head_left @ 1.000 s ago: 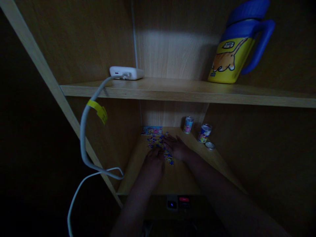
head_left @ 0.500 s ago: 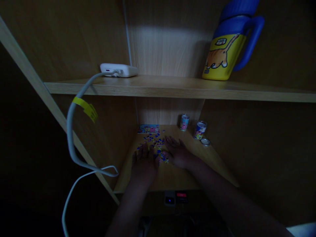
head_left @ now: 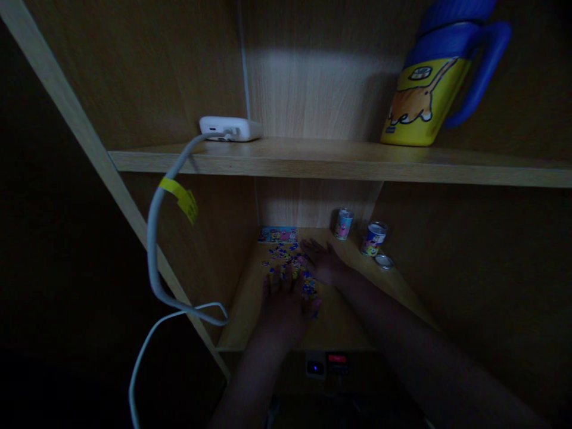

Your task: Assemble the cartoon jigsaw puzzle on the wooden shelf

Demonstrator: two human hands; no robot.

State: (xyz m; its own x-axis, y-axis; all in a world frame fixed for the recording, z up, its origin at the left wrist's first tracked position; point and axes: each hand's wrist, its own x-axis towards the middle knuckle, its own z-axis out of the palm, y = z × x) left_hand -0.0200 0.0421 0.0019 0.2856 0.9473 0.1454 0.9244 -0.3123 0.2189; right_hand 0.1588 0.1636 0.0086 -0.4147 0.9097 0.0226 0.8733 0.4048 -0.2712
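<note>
Small blue, yellow and pink jigsaw puzzle pieces [head_left: 309,287] lie scattered on the lower wooden board [head_left: 250,316]. Over their near left side my left hand [head_left: 286,304] is palm down, fingers stretched out, its thumb by a few pieces. Farther back, my right hand [head_left: 325,263] rests flat at the right side of the pieces, fingers spread. Neither hand grips anything visible; what lies beneath the palms is hidden. Behind the pieces is a colourful cartoon picture card [head_left: 277,235], against the back left corner.
Two cartoon-printed cans stand at the back right: a light-blue can [head_left: 344,224] and a dark-blue can [head_left: 373,239], with a round metal lid [head_left: 384,261] beside it. The upper shelf [head_left: 313,161] holds a white device [head_left: 230,128] with a hanging cable [head_left: 153,238] and a blue-yellow mug [head_left: 429,89].
The view has shifted slightly, so everything sits farther right. My left hand has moved right and a little nearer over the pieces; my right hand has slid away toward the back.
</note>
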